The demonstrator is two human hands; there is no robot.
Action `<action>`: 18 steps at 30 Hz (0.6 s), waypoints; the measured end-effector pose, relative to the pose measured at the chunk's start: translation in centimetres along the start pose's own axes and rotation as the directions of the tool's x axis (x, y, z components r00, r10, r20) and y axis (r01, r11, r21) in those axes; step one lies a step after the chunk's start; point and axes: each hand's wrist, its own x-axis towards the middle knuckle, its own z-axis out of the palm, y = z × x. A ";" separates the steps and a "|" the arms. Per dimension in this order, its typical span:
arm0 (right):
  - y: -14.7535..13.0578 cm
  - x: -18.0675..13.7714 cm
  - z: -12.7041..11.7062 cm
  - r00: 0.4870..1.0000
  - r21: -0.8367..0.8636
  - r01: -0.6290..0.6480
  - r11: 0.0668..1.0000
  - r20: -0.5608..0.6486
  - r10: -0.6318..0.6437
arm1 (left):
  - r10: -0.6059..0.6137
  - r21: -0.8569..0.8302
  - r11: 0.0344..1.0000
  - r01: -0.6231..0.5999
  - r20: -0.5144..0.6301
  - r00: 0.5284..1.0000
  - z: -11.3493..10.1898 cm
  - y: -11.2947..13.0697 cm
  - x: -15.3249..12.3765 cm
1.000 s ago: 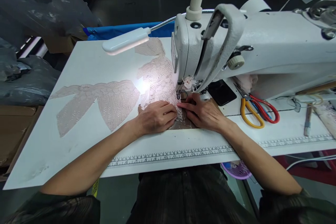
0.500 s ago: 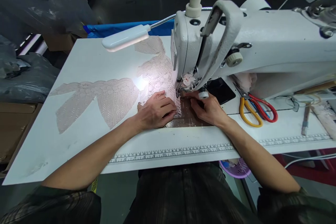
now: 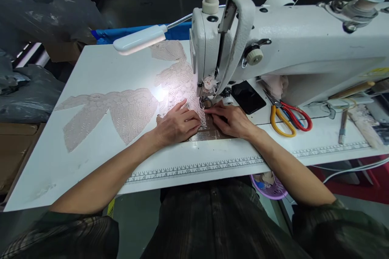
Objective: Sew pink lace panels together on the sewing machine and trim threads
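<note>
Lying flat at the left of the white table (image 3: 91, 170) is a loose pink lace piece (image 3: 112, 115), well apart from both hands. Behind it a gooseneck lamp (image 3: 139, 39) hangs over the tabletop and throws a bright patch onto a second lace panel (image 3: 178, 85), which runs from the far edge of the table down to the needle area. A printed ruler strip (image 3: 194, 168) runs along the near edge. The sewing machine (image 3: 273, 48) fills the right half of the view, and its head stands directly over the presser foot (image 3: 207, 102), so the needle itself is partly hidden. To the right of the head lie a black rectangular object (image 3: 248, 97), scissors with one yellow and one red handle (image 3: 287, 115), and farther right some tools too small to tell. A purple basket (image 3: 270, 186) shows below the table edge.

Both forearms reach forward from the near edge and converge just in front of the presser foot. The left hand (image 3: 178, 123) lies palm down, fingers spread and nearly flat, pressing the lace panel against the table just left of the foot; it grips nothing. The right hand (image 3: 231, 119) is also palm down and mostly flat, its fingers pointing left toward the foot and resting on the panel's near edge and the brown plate (image 3: 212, 133) under it. The fingertips of the two hands are near each other, almost touching.
</note>
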 end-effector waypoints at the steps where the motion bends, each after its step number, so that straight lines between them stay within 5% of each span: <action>1: 0.0 0.0 0.0 0.999 -0.008 0.049 0.999 0.023 -0.049 | 0.015 0.020 1.000 -0.015 0.000 1.000 0.0 0.1 0.0; 6: 0.0 0.0 0.0 0.985 -0.076 0.152 0.985 0.096 -0.145 | 0.064 0.081 0.995 -0.065 0.020 0.998 -0.2 0.5 0.0; 18: -1.0 0.5 -0.1 0.977 -0.256 0.042 0.966 0.212 0.013 | 0.003 0.091 0.996 -0.008 0.054 0.999 -0.2 0.4 -0.2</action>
